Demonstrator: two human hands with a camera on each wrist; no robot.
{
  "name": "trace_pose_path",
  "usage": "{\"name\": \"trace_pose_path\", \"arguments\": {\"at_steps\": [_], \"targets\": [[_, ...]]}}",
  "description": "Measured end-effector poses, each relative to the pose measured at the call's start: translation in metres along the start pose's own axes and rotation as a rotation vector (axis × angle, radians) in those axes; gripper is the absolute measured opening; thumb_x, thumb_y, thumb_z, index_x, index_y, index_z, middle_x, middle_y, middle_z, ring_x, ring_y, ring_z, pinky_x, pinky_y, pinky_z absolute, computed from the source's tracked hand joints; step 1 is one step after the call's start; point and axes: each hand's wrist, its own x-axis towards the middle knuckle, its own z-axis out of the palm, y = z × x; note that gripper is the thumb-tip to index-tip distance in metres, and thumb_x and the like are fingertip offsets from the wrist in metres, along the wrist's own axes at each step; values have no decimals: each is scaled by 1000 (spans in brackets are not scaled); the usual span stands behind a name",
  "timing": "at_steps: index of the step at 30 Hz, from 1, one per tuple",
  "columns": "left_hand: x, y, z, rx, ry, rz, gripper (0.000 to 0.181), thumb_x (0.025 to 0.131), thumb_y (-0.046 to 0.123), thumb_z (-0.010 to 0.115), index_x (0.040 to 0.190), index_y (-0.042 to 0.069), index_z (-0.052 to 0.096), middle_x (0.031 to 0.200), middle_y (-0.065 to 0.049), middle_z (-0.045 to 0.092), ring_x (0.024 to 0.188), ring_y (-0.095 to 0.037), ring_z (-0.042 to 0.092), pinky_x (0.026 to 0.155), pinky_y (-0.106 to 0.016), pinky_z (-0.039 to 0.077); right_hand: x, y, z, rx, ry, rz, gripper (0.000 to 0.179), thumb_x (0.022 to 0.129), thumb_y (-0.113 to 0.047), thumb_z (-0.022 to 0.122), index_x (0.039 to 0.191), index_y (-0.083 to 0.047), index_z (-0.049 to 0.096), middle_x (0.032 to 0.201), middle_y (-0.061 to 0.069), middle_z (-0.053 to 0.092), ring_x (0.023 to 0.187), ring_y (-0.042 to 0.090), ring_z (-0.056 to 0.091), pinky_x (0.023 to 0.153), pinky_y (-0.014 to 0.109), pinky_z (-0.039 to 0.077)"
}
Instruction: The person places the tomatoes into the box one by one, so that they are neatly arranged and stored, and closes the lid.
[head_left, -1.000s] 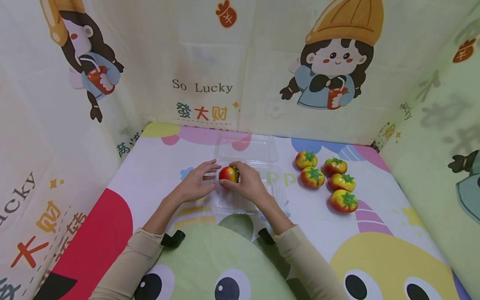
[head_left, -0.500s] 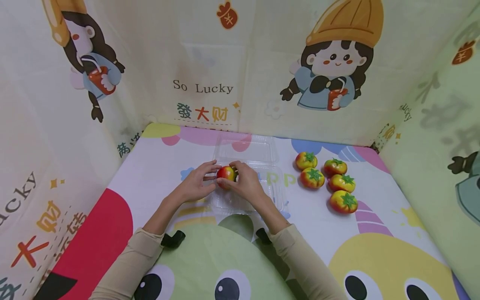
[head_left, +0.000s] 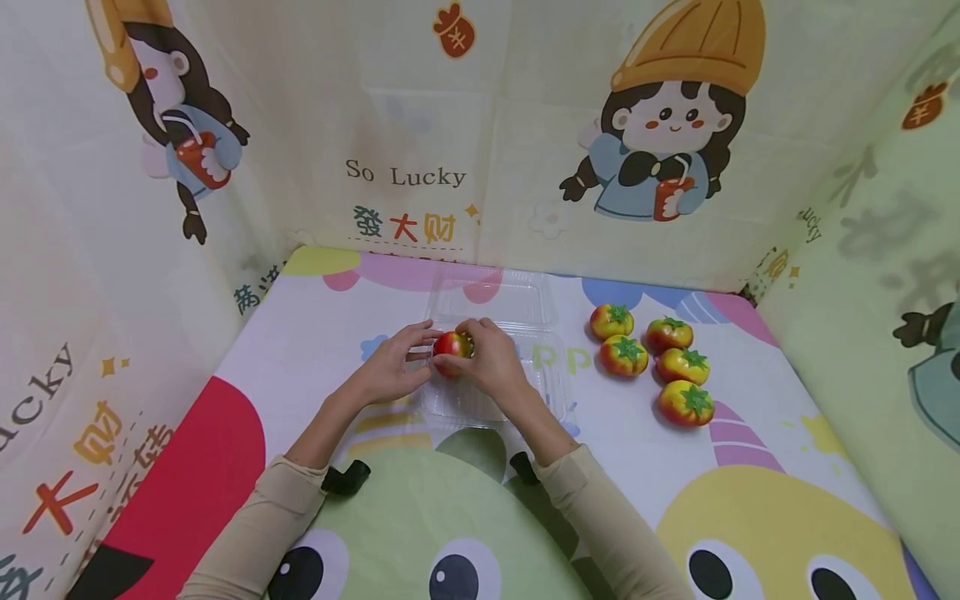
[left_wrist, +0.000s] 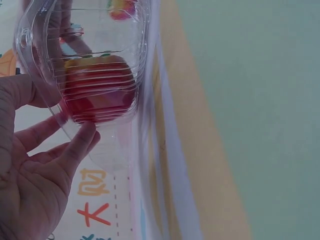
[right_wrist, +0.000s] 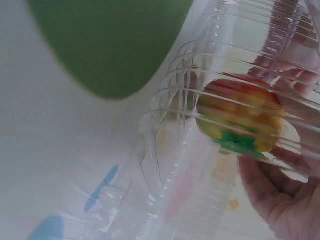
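My right hand [head_left: 491, 360] holds a red-and-yellow persimmon [head_left: 452, 353] with a green calyx, thumb and fingers on either side of it. The fruit is at the left part of a clear plastic clamshell box [head_left: 480, 408]. In both wrist views the persimmon [left_wrist: 100, 90] shows through the box's ribbed wall. My left hand [head_left: 393, 362] is at the box's left side, its fingers spread and fairly straight, with fingertips at the clear wall in the left wrist view. Whether the left fingers touch the fruit I cannot tell.
The box's open lid [head_left: 491, 296] lies flat toward the back. To the right, several more persimmons [head_left: 686, 402] sit in two loose rows on the patterned tablecloth [head_left: 300, 342]. A printed cloth wall [head_left: 510, 167] rises behind the table and along both sides.
The persimmon has shifted slightly left with my right hand, toward the box's left side. My left hand stays in place.
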Motion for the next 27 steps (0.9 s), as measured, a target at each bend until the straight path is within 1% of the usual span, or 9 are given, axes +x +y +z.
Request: {"name": "trace_pose_path", "arguments": {"at_steps": [4, 8, 10, 12, 17, 22, 27], "targets": [[0, 1, 1, -1, 1, -17, 54, 93, 0, 62, 144, -8, 48, 160, -29, 30, 130, -43, 57, 105, -51, 50, 0, -1, 1, -50, -31, -19, 51, 82, -40, 86, 116, -6, 68, 108, 12, 68, 90, 25, 64, 81, 37, 59], [0, 2, 0, 9, -3, -20, 55, 93, 2, 64, 145, -7, 48, 161, -28, 31, 129, -42, 59, 104, -49, 51, -3, 1, -2, -73, -92, -43, 58, 84, -42, 83, 127, -7, 66, 116, 12, 67, 97, 27, 65, 86, 39, 60], [0, 1, 0, 14, 0, -18, 55, 93, 2, 65, 145, -6, 49, 161, -28, 32, 128, -42, 60, 103, -49, 52, -4, 3, -3, -79, -123, -57, 62, 84, -40, 83, 133, -7, 63, 120, 13, 67, 100, 28, 66, 90, 41, 60], [-1, 1, -1, 21, 4, -12, 55, 92, 2, 65, 144, -6, 50, 160, -27, 32, 127, -42, 60, 102, -49, 53, -5, 4, -3, -80, -137, -73, 64, 84, -36, 83, 137, -7, 61, 122, 14, 66, 102, 29, 66, 92, 43, 60], [-2, 0, -1, 19, 3, -2, 53, 92, 0, 64, 143, -6, 50, 160, -27, 33, 129, -43, 58, 102, -49, 52, -6, 5, -1, -91, -140, -82, 64, 83, -28, 85, 138, -8, 60, 123, 15, 64, 104, 31, 66, 95, 46, 58], [-2, -1, 0, 21, 0, 6, 53, 92, 0, 63, 143, -6, 51, 160, -27, 33, 130, -43, 57, 102, -49, 52, -7, 4, 1, -138, -144, -74, 67, 81, -29, 86, 140, -11, 59, 126, 14, 62, 107, 30, 64, 96, 46, 58], [-1, 0, 0, 23, 2, 2, 54, 92, 0, 64, 144, -5, 51, 160, -25, 33, 131, -41, 57, 102, -49, 52, -9, 1, -2, -124, -117, -56, 72, 81, -32, 87, 143, -10, 57, 128, 15, 62, 110, 31, 63, 96, 48, 58]]}}
